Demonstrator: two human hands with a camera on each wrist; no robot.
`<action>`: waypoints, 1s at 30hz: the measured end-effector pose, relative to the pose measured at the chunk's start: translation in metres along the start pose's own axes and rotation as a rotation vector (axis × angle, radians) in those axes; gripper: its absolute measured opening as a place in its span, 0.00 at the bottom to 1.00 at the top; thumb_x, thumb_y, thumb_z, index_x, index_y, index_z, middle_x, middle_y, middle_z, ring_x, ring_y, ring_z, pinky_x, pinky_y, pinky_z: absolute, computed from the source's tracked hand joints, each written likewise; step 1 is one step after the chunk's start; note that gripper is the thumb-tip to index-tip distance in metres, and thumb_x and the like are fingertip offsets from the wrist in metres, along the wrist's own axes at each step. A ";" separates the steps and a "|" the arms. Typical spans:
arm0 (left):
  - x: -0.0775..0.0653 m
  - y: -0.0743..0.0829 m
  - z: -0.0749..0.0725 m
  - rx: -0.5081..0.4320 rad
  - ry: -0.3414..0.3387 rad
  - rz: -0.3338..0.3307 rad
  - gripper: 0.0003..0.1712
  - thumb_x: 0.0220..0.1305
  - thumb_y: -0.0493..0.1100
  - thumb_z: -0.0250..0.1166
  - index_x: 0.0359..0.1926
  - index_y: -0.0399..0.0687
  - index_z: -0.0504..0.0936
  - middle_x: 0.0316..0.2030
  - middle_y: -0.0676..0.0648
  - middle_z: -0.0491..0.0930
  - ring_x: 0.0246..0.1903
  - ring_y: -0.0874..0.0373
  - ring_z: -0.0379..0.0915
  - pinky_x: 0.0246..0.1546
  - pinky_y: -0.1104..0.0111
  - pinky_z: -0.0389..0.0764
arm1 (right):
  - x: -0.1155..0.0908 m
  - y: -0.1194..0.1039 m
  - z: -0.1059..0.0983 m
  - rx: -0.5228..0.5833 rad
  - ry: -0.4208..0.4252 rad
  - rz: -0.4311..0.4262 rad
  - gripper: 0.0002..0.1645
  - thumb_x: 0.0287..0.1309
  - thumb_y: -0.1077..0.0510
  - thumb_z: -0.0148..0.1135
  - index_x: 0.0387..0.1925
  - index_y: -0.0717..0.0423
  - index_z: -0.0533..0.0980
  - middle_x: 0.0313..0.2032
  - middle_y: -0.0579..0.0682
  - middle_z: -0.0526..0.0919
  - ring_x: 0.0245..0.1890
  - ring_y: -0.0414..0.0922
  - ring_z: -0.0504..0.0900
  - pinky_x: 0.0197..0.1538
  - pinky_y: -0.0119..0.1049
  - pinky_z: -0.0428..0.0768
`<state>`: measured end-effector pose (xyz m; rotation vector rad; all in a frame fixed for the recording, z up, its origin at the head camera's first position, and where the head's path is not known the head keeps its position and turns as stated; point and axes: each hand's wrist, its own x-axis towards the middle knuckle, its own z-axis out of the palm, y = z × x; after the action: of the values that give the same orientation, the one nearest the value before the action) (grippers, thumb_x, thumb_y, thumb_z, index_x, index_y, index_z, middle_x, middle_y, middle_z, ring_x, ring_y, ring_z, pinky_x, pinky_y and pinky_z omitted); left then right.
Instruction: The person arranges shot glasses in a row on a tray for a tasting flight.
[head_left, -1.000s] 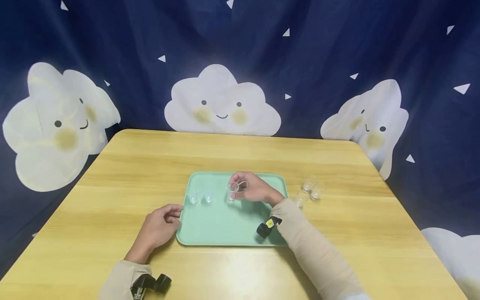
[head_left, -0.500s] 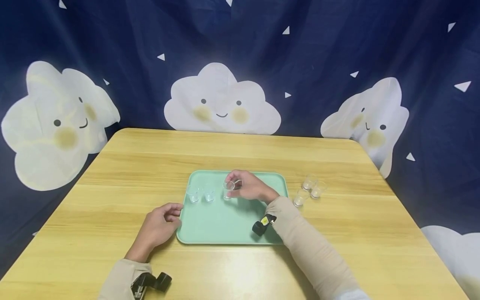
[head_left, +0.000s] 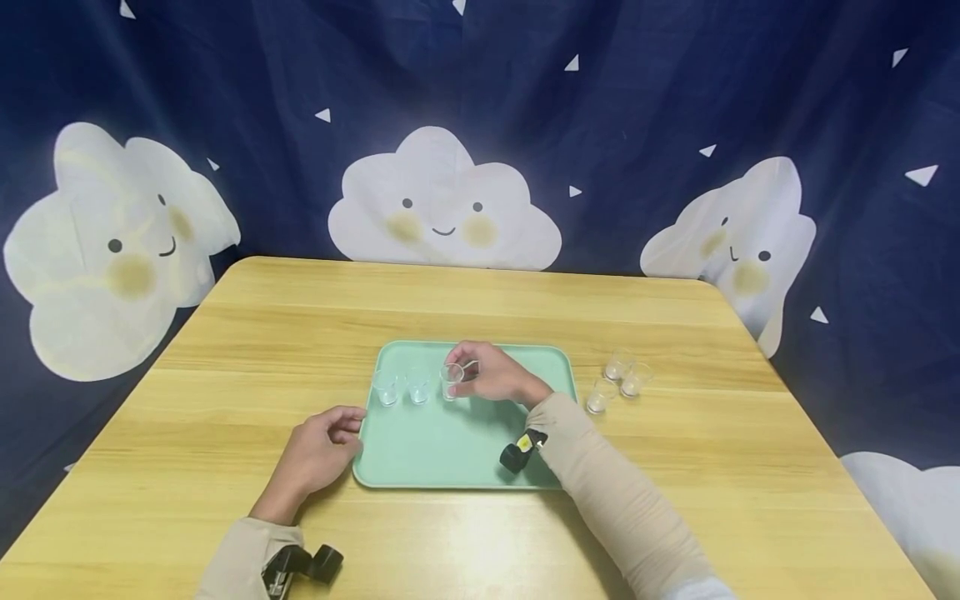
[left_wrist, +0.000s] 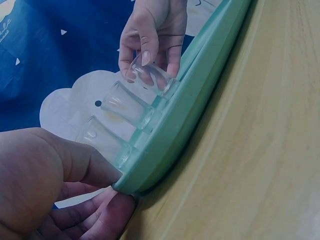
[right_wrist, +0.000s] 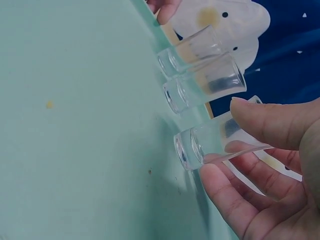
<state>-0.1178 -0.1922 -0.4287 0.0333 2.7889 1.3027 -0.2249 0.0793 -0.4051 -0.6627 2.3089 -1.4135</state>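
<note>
My right hand (head_left: pixel 493 375) grips a small clear shot glass (right_wrist: pixel 215 137) between thumb and fingers. The glass is upright at the tray's surface; I cannot tell whether its base touches. To its left, two more shot glasses, one nearer (head_left: pixel 417 390) and one farther left (head_left: pixel 386 390), stand upright in a row on the light green tray (head_left: pixel 442 454). At the tray's left edge, my left hand (head_left: pixel 318 448) pinches the rim, thumb over it and fingers curled below, as the left wrist view shows.
Right of the tray, three clear shot glasses stand close together on the wooden table (head_left: pixel 480 542): a back one (head_left: pixel 618 367), a right one (head_left: pixel 635 380) and a front one (head_left: pixel 598 398). A dark blue cloud-print curtain (head_left: pixel 615 108) hangs behind the table.
My right hand has moved a little to the left with its shot glass, closer to the two glasses on the tray. My left hand has stayed at the tray's edge.
</note>
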 end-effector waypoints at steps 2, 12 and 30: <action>0.000 0.000 0.000 0.002 0.000 -0.001 0.21 0.55 0.33 0.60 0.52 0.38 0.80 0.42 0.46 0.81 0.37 0.57 0.75 0.42 0.62 0.75 | 0.000 0.000 0.000 0.001 0.002 0.003 0.20 0.47 0.69 0.72 0.42 0.62 0.75 0.35 0.50 0.78 0.38 0.45 0.79 0.51 0.37 0.76; 0.001 -0.001 0.000 0.011 0.004 0.000 0.21 0.55 0.33 0.60 0.53 0.38 0.80 0.42 0.46 0.82 0.37 0.57 0.75 0.42 0.62 0.75 | -0.001 -0.001 0.001 0.007 0.005 0.037 0.20 0.47 0.68 0.72 0.43 0.60 0.75 0.37 0.50 0.78 0.40 0.45 0.80 0.51 0.39 0.76; 0.000 0.002 0.000 0.012 0.002 0.000 0.22 0.55 0.33 0.60 0.53 0.38 0.80 0.42 0.46 0.82 0.37 0.57 0.75 0.42 0.63 0.76 | -0.016 0.002 -0.014 0.041 0.028 0.036 0.22 0.55 0.67 0.65 0.52 0.66 0.73 0.47 0.58 0.80 0.46 0.49 0.80 0.54 0.40 0.76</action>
<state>-0.1175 -0.1910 -0.4274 0.0321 2.7985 1.2873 -0.2193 0.0992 -0.3998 -0.5896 2.2950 -1.4590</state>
